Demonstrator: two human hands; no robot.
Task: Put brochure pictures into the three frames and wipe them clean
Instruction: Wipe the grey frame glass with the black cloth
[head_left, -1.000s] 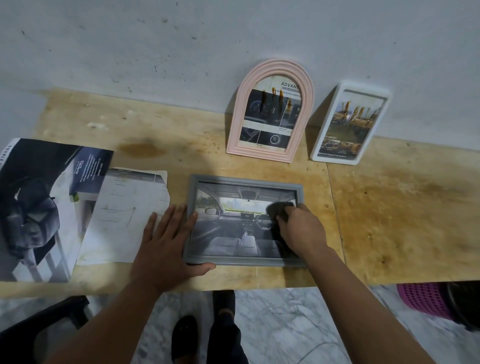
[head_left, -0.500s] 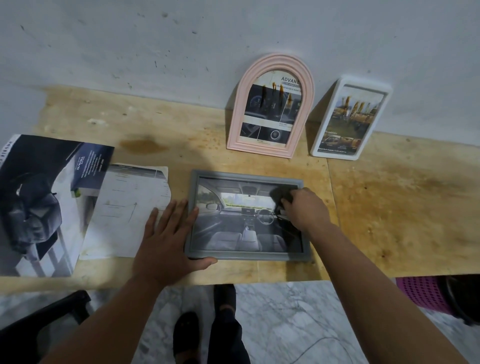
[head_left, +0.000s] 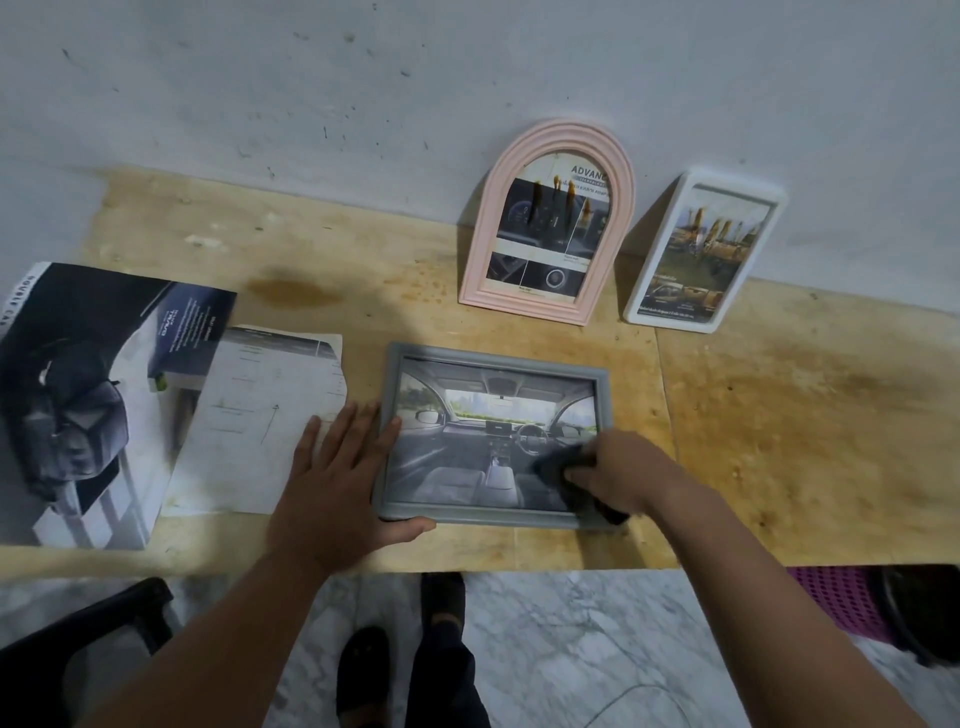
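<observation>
While left hand (head_left: 332, 488) lies flat on grey frame (head_left: 493, 358) | right hand (head_left: 618, 470) grips dark cloth (head_left: 558, 465) | brochure (head_left: 93, 395) left

3 frames w/ pics: grey frame (head_left: 496, 353) under both hands, pink arched frame (head_left: 550, 223) & white frame (head_left: 704, 254) beyond right hand (head_left: 621, 470). 1 dark cloth (head_left: 558, 465) in it. 2 brochure sheets: brochure (head_left: 78, 395), cut page (head_left: 260, 410) by left hand (head_left: 332, 483).

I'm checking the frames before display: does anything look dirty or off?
Yes. The pink arched frame and white frame leaning on the wall show brownish drip-like streaks across their pictures' upper parts. The wooden table is blotchy with stains.
</observation>
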